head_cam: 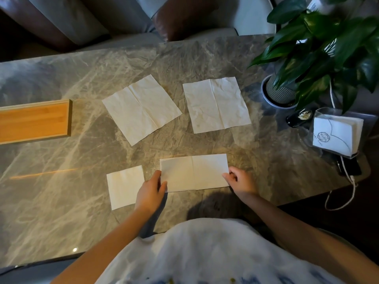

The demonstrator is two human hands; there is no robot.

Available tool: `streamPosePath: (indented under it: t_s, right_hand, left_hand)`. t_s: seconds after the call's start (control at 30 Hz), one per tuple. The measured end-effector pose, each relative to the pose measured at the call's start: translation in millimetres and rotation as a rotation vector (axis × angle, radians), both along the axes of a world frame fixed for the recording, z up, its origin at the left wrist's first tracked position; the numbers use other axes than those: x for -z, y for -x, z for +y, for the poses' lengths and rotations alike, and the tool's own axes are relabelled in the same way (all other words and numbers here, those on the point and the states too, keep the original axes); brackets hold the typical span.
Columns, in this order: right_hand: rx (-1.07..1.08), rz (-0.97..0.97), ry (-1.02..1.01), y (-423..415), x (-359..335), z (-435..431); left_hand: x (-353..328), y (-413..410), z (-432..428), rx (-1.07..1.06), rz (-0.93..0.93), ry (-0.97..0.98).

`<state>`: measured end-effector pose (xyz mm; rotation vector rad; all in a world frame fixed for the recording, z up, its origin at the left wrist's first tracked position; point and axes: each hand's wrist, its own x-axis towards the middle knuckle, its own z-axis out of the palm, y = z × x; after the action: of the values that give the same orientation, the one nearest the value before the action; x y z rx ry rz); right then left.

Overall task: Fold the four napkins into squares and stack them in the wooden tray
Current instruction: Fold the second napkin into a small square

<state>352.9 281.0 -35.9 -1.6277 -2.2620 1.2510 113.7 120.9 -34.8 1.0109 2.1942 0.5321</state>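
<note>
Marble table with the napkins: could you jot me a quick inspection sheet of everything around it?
Surface: grey veined marble table.
Job's things: two unfolded white napkins; half-folded rectangle; folded square; empty wooden tray.
Clutter: potted green plant, clear napkin holder, small black object.
Hands: left hand and right hand pinch the rectangle's ends.
Cables: white cord at right edge.
Surroundings: brown cushioned seat.

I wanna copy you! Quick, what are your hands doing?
Left hand: pinching the left end of the half-folded napkin.
Right hand: pinching its right end.
</note>
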Motion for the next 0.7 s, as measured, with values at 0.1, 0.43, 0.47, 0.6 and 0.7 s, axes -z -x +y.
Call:
streamPosePath:
  t_s: [0.1,0.43,0.47,0.6,0.7]
  right_hand:
    - [0.022,0.003,-0.021,-1.6,2.6,-2.5]
    - [-0.083,0.0,-0.298,0.9,-3.6,-6.0]
    - [-0.182,0.006,-0.319,7.3,-6.1,-6.6]
    - [-0.498,-0.026,-0.214,45.1,-13.5,-14.5]
    - [-0.646,-0.135,-0.147,65.1,-12.1,-19.9]
  left_hand:
    - [-2.2,-0.5,-0.8,-0.008,0.01,-0.001]
    - [-9.1,5.4,-8.9,0.322,0.408,-0.146]
    - [-9.8,4.9,-5.6,0.356,0.407,-0.143]
    - [-12.8,-11.6,20.0,0.582,0.282,-0.088]
    - [-10.4,-24.9,30.0,0.668,0.28,-0.036]
